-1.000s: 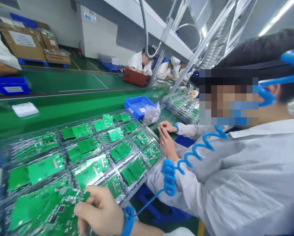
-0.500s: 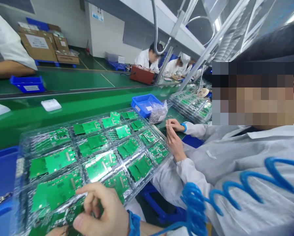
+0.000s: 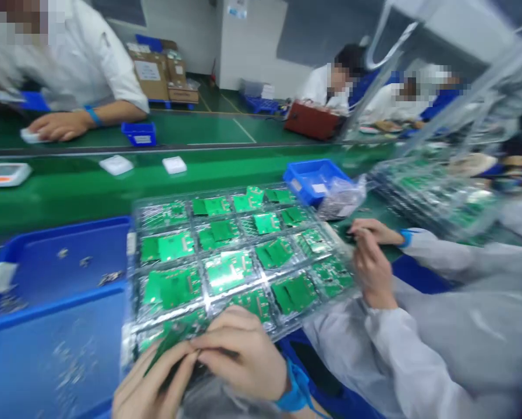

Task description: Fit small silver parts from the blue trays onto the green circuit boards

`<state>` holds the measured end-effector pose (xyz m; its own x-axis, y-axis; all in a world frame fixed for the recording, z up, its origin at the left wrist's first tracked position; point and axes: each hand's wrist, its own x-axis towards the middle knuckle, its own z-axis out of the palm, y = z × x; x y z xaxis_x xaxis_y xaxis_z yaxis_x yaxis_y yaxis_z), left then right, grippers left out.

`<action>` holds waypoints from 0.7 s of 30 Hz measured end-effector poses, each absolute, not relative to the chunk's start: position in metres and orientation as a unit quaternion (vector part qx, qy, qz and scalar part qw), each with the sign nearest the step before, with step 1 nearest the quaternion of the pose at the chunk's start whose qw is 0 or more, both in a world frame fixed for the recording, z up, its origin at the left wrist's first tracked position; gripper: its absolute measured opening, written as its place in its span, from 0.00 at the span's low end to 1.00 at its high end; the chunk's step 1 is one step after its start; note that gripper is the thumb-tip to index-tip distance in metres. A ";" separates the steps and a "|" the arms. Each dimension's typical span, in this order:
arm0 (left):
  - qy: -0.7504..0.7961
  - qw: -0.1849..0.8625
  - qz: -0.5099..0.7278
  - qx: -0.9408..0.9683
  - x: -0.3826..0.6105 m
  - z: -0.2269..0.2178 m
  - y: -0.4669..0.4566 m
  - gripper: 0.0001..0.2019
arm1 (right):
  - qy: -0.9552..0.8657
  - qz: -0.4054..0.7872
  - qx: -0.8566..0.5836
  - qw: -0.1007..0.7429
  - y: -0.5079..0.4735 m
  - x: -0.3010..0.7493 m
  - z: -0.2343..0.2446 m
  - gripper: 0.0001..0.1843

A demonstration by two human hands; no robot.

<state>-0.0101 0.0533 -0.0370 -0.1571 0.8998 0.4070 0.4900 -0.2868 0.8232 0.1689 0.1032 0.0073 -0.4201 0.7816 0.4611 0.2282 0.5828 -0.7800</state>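
Observation:
A clear plastic tray (image 3: 238, 203) with several green circuit boards (image 3: 219, 272) lies in front of me on the green bench. My two hands meet at its near edge. My right hand (image 3: 243, 355), with a blue wrist strap, is closed on a green circuit board (image 3: 167, 343) that tilts up from the tray. My left hand (image 3: 149, 387) comes in from the bottom edge, its fingers pinching the same board from below. The picture is smeared by motion.
Blue bins (image 3: 55, 308) with small parts stand at my left. A co-worker's hands (image 3: 372, 256) work at the tray's right end, next to a small blue bin (image 3: 315, 177) and a parts bag (image 3: 341, 201). White devices (image 3: 116, 164) lie on the conveyor; another person's hand (image 3: 53, 125) is across it.
The view swung left and down. My left hand came into view and joined the right on the board at the tray's near edge. The co-worker's head left the frame.

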 end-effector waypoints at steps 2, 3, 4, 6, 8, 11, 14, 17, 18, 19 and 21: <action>0.554 0.145 0.461 0.678 -0.012 -0.020 0.051 0.04 | -0.811 0.287 -0.288 0.421 0.107 0.176 0.005 0.10; 0.555 0.141 0.450 0.686 -0.009 -0.014 0.052 0.02 | -0.824 0.272 -0.271 0.418 0.109 0.178 0.004 0.10; 0.558 0.149 0.443 0.686 -0.006 -0.009 0.054 0.02 | -0.833 0.260 -0.256 0.416 0.110 0.180 0.003 0.10; 0.568 0.189 0.431 0.675 -0.001 -0.002 0.056 0.02 | -0.840 0.251 -0.240 0.417 0.113 0.182 0.001 0.10; 0.576 0.243 0.420 0.658 0.001 0.002 0.056 0.04 | -0.838 0.251 -0.234 0.423 0.113 0.183 0.000 0.09; 0.580 0.326 0.419 0.618 0.003 0.005 0.051 0.04 | -0.823 0.266 -0.235 0.443 0.111 0.182 0.001 0.08; 0.590 0.395 0.456 0.536 0.005 0.003 0.045 0.10 | -0.782 0.289 -0.271 0.480 0.109 0.182 0.001 0.08; 0.601 0.448 0.502 0.431 0.010 -0.002 0.040 0.21 | -0.748 0.289 -0.319 0.505 0.108 0.183 0.002 0.10; 0.600 0.462 0.511 0.408 0.012 -0.004 0.039 0.24 | -0.742 0.284 -0.331 0.509 0.108 0.183 0.002 0.10; 0.597 0.470 0.518 0.393 0.013 -0.006 0.038 0.26 | -0.738 0.280 -0.340 0.511 0.108 0.183 0.003 0.11; 0.592 0.480 0.526 0.376 0.016 -0.007 0.038 0.28 | -0.736 0.276 -0.350 0.509 0.108 0.182 0.003 0.11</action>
